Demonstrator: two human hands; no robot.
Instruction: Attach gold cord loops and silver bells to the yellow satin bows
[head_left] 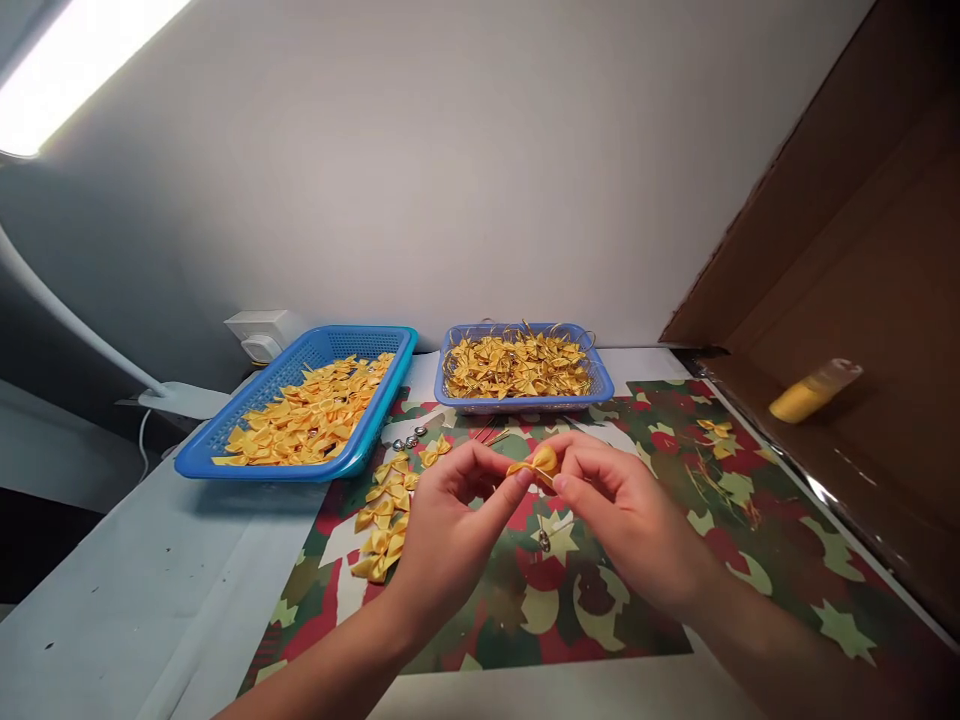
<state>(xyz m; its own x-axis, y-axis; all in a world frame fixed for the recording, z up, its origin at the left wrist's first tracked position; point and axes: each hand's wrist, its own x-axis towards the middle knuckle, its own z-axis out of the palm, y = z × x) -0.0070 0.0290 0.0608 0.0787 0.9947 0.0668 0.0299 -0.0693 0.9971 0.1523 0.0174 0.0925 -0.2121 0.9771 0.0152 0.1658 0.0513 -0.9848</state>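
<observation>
Yellow bow (541, 463) is pinched between both hands above the patterned desk (765, 560): left hand (450, 530) and right hand (622, 510), each grip closed tight on it, fingertips nearly touching.

Clearance: open patterned mat (757, 545) right of the right hand (626, 515) and bare white tabletop (150, 580) at near left admit passage, while the left hand (450, 525), meeting the right at a bow (541, 462), the row of loose bows (384, 520), the left basket (262, 470) and right basket (525, 403) behind, and the cardboard wall (862, 250) at right obstruct.
</observation>
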